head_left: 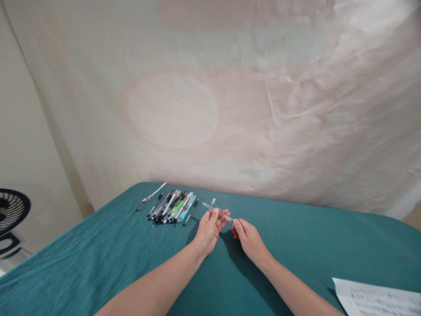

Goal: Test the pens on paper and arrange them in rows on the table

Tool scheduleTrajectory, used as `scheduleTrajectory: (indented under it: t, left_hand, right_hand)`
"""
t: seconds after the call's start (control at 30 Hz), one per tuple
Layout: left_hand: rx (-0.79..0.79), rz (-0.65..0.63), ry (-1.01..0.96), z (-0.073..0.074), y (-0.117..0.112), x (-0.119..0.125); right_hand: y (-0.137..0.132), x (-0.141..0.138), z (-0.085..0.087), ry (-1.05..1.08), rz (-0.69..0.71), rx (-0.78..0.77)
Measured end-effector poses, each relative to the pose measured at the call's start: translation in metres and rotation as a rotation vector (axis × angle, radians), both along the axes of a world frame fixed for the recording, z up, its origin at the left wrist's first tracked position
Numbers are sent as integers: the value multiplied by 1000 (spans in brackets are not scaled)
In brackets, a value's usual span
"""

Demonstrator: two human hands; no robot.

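Observation:
Between my two hands is a slim, translucent whitish pen (225,216), its pointed end toward the upper left. My left hand (210,228) pinches it near the middle with the thumb on top, the fingers beneath. At the lower right end, my right hand (245,235) grips it between thumb and fingertips. Just beyond my left hand, a small whitish pen cap (213,201) lies on the green cloth. To the left is a pile of pens (173,207), mostly black, white and clear, with green and light blue ones among them.
A few pens (151,195) lie apart at the pile's left. A green cloth (296,245) covers the table. A printed paper sheet (378,298) lies at the front right. A black fan (13,213) stands beyond the left edge. A pale curtain (243,109) hangs behind the table.

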State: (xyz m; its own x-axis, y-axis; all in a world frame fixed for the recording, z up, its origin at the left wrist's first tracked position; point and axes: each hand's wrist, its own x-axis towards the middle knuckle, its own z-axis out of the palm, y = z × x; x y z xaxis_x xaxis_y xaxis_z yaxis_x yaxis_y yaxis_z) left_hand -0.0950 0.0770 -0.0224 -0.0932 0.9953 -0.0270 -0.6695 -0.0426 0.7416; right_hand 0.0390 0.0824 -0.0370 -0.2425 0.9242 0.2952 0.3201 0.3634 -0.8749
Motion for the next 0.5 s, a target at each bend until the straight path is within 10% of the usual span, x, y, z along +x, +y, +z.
scheduleTrajectory:
  t: [0.5]
  left_hand:
    - [-21,11,7,3,-4,5]
  right_hand:
    - [0,-3,3,145,8,-105]
